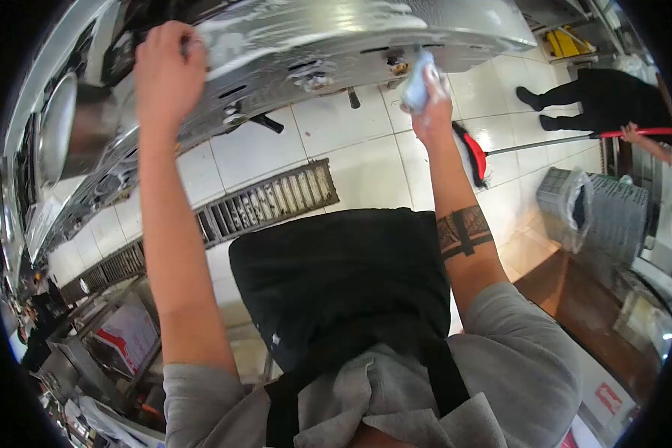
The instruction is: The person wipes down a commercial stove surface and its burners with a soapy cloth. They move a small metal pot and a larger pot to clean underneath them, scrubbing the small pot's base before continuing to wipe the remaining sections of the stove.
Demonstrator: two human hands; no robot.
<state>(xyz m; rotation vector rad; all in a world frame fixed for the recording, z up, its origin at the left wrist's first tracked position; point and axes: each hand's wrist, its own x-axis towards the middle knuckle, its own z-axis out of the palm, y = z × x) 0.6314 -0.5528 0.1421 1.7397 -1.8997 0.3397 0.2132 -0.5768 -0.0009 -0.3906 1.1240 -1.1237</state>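
My right hand is wrapped round a pale blue sponge, and white foam clings to its fingers. It is at the front edge of a steel cooking range, whose top and front panel are streaked with suds. At the range's left part is my left hand, fingers curled inward; what they hold, if anything, is hidden. Dark control handles, one a black lever, stick out from the front panel below the hands. A steel pot stands left of my left forearm.
A long floor drain grate runs across the white tiles. At the right, a person in dark clothes holds a red-headed broom. Stacked grey crates stand below them. A yellow object is at the upper right.
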